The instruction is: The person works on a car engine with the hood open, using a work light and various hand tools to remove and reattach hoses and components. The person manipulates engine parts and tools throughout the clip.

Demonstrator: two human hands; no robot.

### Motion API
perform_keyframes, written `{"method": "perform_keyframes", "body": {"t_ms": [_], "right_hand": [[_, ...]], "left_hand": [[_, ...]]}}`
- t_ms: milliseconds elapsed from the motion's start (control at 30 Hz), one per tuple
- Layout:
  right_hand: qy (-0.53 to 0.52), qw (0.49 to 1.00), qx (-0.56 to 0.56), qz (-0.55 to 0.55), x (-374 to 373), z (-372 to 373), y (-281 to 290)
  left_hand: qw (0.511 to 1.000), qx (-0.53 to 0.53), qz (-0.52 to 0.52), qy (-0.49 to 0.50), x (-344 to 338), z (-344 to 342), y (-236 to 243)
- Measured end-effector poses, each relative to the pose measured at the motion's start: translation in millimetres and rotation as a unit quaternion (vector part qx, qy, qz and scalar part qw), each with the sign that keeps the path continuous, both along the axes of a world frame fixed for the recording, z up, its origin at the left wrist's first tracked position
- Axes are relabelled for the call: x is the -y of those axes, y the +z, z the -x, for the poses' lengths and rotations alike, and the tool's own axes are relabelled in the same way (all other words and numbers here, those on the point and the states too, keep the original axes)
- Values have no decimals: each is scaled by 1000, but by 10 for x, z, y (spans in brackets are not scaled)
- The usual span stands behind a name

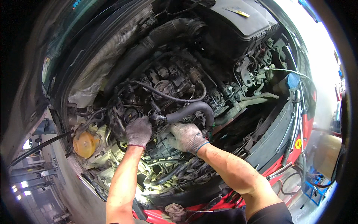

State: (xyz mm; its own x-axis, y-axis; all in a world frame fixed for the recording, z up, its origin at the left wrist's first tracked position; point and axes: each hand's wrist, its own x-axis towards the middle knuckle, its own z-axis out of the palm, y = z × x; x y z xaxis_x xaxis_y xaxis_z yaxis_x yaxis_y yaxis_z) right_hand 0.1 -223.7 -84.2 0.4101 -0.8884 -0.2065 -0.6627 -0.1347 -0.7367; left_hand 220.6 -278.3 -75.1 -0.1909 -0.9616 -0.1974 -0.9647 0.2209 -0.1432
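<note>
Both my hands wear greyish, soiled knit work gloves and reach into a car's engine bay. My left hand (138, 132) is closed just below a round black cap (132, 114); whatever lies in its fingers is hidden. Curled in beneath a thick black rubber hose (192, 111), my right hand (186, 137) has its fingertips down among the engine parts, and what they grip does not show. Between the two hands lies a dark ribbed part (162, 143). One end of the hose meets a clamped fitting (159, 117) near my left hand.
An orange-yellow reservoir (85, 145) stands at the left. A blue cap (292, 80) and a ratchet-like tool (292, 138) are at the right rim. At the front edge lies a crumpled cloth or glove (175, 212). A black box (242, 18) sits at the back.
</note>
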Motion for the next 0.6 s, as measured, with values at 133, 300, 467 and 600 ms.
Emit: {"method": "perform_keyframes", "body": {"t_ms": [133, 300, 467, 600], "right_hand": [[-14, 1000, 9, 8, -12, -37, -54], [-25, 999, 18, 29, -26, -26, -88], [-33, 998, 34, 44, -45, -46, -144], [-33, 998, 28, 46, -29, -25, -152]], "left_hand": [[999, 34, -26, -23, 68, -2, -31], [998, 38, 9, -52, 35, -19, -102], [994, -3, 72, -80, -33, -126, -235], [999, -14, 44, -6, -20, 44, -153]]}}
